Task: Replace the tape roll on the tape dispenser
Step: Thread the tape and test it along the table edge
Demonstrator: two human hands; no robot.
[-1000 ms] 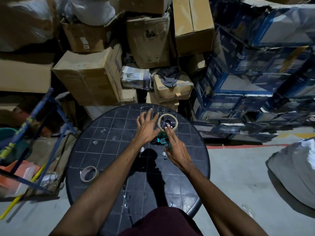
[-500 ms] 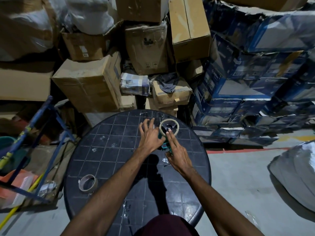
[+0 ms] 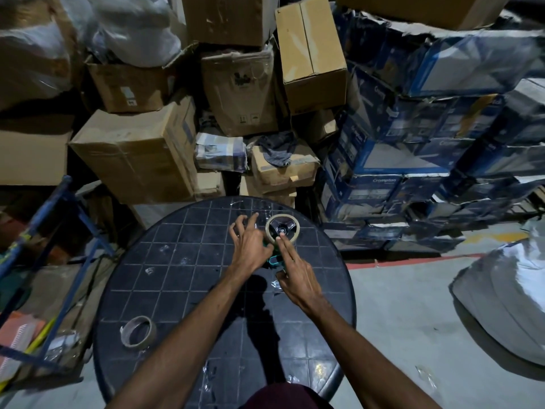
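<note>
Tape dispenser [image 3: 272,255] lies at far side of round black table [image 3: 177,276], tape roll [image 3: 282,229] mounted on its wheel. Left hand [image 3: 249,242] rests beside it, fingers spread loose. Right hand [image 3: 295,274] presses two straight fingers on roll's edge. Empty tape core [image 3: 139,331] near left edge. Cardboard boxes [image 3: 141,154] crowd behind, blue cartons [image 3: 413,160] right.

Stacked cartons crowd a storeroom.
Brown cardboard boxes [image 3: 138,154] lean beside blue printed cartons [image 3: 383,160] behind a round black table [image 3: 165,278].
</note>
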